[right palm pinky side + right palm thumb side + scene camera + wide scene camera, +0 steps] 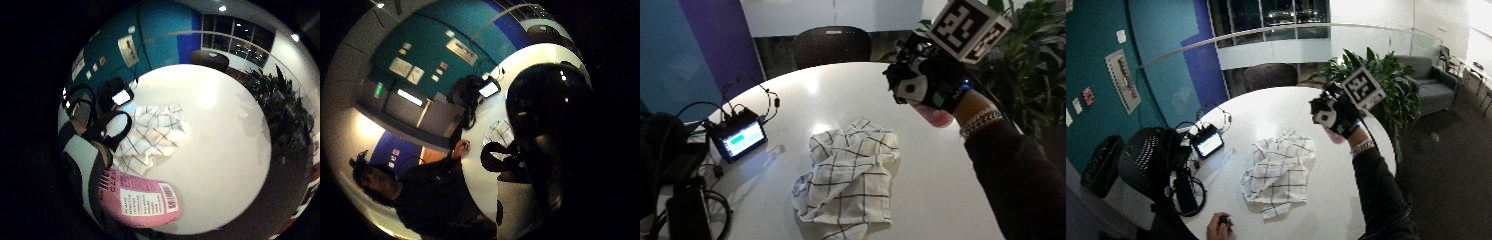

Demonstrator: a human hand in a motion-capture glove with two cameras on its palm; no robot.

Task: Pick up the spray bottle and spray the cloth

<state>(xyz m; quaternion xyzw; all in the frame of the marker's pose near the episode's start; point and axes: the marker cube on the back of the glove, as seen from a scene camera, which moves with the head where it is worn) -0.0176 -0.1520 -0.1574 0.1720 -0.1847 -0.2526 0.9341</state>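
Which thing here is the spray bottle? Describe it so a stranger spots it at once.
Start at the round white table and the crumpled white checked cloth lying on it. Above the table's edge nearest the plant, the black-gloved right hand holds a pink plastic spray bottle in the air. It is the only pink thing there.

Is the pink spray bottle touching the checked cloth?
Apart. The outside view shows the gloved hand holding the spray bottle in the air, above the cloth on the table.
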